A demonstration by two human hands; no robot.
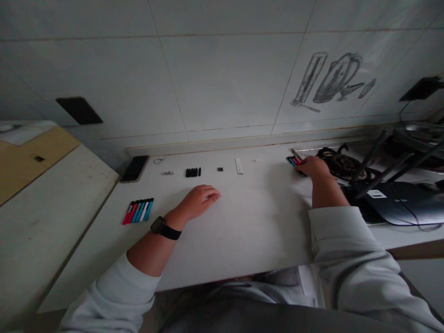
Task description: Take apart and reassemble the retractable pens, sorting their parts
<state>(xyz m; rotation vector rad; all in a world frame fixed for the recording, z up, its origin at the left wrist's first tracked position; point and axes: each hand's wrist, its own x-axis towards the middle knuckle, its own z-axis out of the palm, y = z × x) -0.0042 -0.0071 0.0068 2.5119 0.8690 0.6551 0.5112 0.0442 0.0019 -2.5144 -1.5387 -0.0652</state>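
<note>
At the right of the table, my right hand (314,167) reaches down with fingers bent over a small bunch of coloured pen-like tubes (294,161), red, blue and black; its fingertips are partly hidden. My left hand (199,201), a dark watch on its wrist, rests on the tabletop holding nothing, fingers loosely bent and thumb slightly apart. Left of it lies a row of red, blue and white pen-like tubes (138,211) with black ends. Beyond are short black cylinders (193,172), a little dark square (220,169), thin white sticks (239,166) and tiny metal pieces (167,173).
A phone (134,169) lies at the table's back left, beside a thin ring (158,161). A small white piece (257,160) sits near the back wall. To the right are a gas burner (343,164), upturned stool legs (376,157) and a dark flat case (412,201) with a cable.
</note>
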